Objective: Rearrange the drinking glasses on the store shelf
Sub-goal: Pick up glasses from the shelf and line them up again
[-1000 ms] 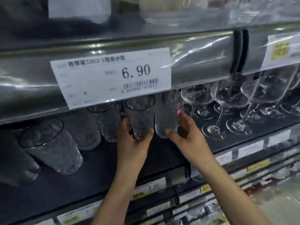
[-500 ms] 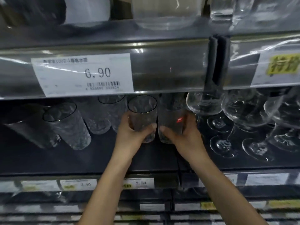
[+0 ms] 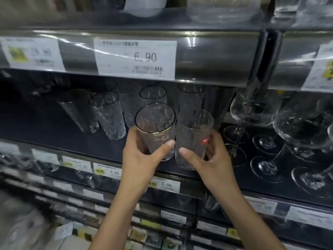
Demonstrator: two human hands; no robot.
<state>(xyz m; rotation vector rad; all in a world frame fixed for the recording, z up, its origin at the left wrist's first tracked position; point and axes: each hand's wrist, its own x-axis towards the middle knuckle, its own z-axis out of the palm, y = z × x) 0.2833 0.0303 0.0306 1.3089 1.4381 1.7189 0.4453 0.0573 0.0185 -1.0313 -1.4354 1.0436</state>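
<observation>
Now nearer the shelf edge: gold-rimmed glass, stickered glass.

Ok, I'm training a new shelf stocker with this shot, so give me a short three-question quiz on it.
1. True or false: the left hand grips the gold-rimmed glass.
2. The glass with the red sticker is held by: A) the left hand B) the right hand C) neither hand.
3. Fill in: the stemmed glasses stand to the ___ of both held glasses.
Key: 1 true; 2 B; 3 right.
</observation>
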